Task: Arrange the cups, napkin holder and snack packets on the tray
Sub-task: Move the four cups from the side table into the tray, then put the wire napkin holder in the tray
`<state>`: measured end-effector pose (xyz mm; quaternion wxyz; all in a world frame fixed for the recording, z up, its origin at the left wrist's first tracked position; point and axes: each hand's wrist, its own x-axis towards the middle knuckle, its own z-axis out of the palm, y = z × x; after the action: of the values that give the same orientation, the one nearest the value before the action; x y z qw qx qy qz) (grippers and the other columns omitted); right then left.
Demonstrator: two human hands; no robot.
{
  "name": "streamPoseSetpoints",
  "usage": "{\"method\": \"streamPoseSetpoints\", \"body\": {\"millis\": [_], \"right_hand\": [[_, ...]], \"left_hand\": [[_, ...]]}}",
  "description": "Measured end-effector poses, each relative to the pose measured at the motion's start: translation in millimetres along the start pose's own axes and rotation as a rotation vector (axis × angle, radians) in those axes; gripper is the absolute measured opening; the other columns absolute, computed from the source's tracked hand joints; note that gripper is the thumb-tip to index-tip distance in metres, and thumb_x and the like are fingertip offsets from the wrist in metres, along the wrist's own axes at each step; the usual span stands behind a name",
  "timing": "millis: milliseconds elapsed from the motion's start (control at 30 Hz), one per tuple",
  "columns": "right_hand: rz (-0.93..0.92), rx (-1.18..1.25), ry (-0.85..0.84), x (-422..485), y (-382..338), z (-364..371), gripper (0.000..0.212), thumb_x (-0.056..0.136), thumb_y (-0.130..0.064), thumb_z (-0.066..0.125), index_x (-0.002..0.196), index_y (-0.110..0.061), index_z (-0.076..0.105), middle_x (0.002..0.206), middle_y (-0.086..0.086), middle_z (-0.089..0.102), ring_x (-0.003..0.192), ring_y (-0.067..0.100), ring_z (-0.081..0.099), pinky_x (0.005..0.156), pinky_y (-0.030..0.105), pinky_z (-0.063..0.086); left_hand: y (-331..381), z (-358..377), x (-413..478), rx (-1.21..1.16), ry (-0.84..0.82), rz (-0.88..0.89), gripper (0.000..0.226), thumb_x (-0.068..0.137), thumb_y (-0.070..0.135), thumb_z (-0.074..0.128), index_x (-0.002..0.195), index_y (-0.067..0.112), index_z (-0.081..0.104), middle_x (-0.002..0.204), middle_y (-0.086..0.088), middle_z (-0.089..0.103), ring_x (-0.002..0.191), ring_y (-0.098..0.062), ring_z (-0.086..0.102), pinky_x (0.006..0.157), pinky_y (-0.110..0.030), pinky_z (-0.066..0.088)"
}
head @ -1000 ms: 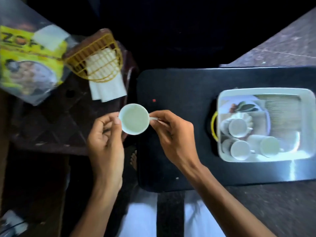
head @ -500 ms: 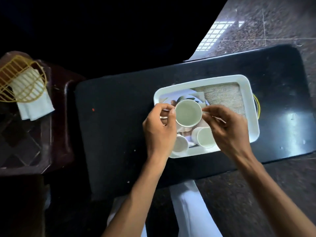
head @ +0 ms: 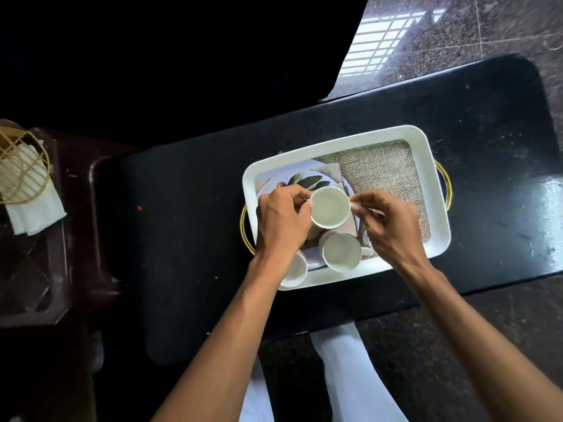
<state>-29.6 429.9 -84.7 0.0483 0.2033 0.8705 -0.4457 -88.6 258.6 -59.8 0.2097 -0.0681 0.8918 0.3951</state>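
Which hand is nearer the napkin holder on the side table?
Left. The left hand grips the held cup, on the side toward the napkin holder; the right hand is beyond the cup.

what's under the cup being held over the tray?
Under the held cup: a leaf-print plate in the white tray, burlap liner alongside. Cup and both hands hide whatever sits directly beneath.

White cups (head: pixel 330 207), white tray (head: pixel 434 190), black table (head: pixel 189 239).

Napkin holder (head: pixel 21 169) cut off at left edge
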Motion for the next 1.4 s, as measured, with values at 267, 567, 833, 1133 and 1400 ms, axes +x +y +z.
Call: {"method": "streamPoseSetpoints", "body": {"millis": [267,567,833,1133,1400], "right_hand": [[0.031,0.005,-0.028,4,17,5,0.011,0.088,-0.008,0.073,0.098,-0.006,0.075,0.086,-0.009,0.07,0.081,-0.006,0.064,0.074,0.004,0.05],[0.06,-0.024,-0.079,8,25,6,0.012,0.089,-0.007,0.071,0.1,-0.007,0.073,0.086,-0.007,0.07,0.083,-0.011,0.063,0.076,0.003,0.051],[0.069,-0.16,-0.204,8,0,-5,0.022,0.091,-0.006,0.066,0.113,-0.008,0.071,0.106,0.014,0.075,0.099,0.027,0.071,0.085,0.04,0.056],[-0.179,-0.133,-0.111,-8,-84,35,0.027,0.099,-0.041,0.051,0.12,-0.026,0.061,0.111,0.009,0.072,0.099,0.03,0.07,0.082,0.047,0.056],[-0.42,-0.234,-0.27,-25,-189,161,0.044,0.098,-0.022,0.056,0.139,-0.006,0.051,0.139,0.013,0.056,0.134,0.029,0.048,0.109,0.032,0.034]], "left_hand": [[-1,11,12,0.102,-0.075,-0.001,0.015,0.086,0.011,0.071,0.098,0.013,0.079,0.091,-0.004,0.079,0.092,-0.022,0.073,0.086,-0.038,0.059],[-2,14,21,0.156,-0.118,0.02,0.011,0.085,0.013,0.073,0.094,0.013,0.08,0.089,-0.005,0.08,0.087,-0.022,0.074,0.081,-0.038,0.061],[0,-15,11,0.101,-0.056,-0.038,0.027,0.09,0.024,0.068,0.115,0.015,0.075,0.106,-0.008,0.078,0.099,-0.025,0.074,0.089,-0.034,0.059],[-82,-148,-36,0.022,0.328,-0.053,0.034,0.094,0.025,0.067,0.128,0.019,0.068,0.121,0.004,0.072,0.107,-0.009,0.068,0.092,-0.036,0.058],[-182,-278,-52,0.222,0.559,-0.05,0.048,0.091,0.015,0.071,0.137,0.01,0.059,0.139,-0.009,0.059,0.131,-0.024,0.055,0.112,-0.034,0.043]]}}
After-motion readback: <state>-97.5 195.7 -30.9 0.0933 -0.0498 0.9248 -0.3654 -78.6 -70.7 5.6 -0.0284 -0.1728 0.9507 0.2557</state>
